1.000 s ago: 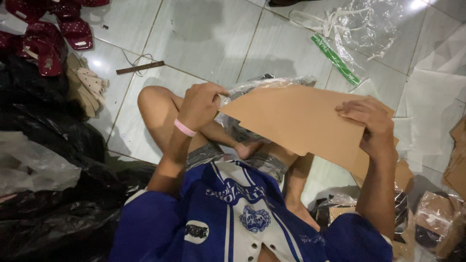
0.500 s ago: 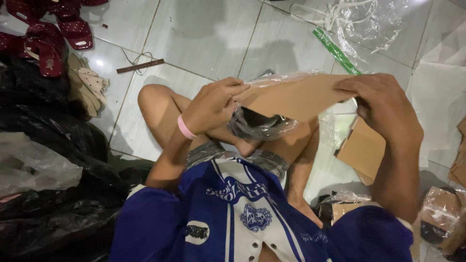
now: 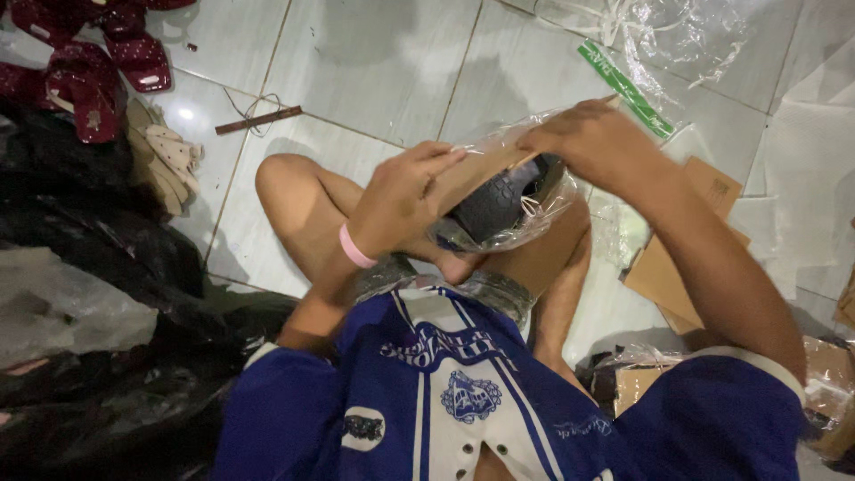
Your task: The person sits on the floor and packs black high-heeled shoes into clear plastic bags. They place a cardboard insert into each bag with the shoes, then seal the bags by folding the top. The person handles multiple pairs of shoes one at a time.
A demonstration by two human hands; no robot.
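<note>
Crinkled clear plastic bag [image 3: 525, 218] wrapped a dark, ridged rubber sole [image 3: 499, 200] above our folded legs. A flat brown cardboard sheet [image 3: 485, 169] lay against its top. Our left hand [image 3: 401, 200] curled closed around the sheet's near end; our right hand [image 3: 592, 142] pinched the far edge. Maroon sandals [image 3: 89, 85] sat on glossy pale tiles [image 3: 374, 62].

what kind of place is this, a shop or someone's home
Probably a home or small workshop floor used for packing footwear, not a shop counter. The person sits on white floor tiles, red sandals lie loose at the upper left, and clear plastic bags and flat cardboard pieces are scattered around.
</note>
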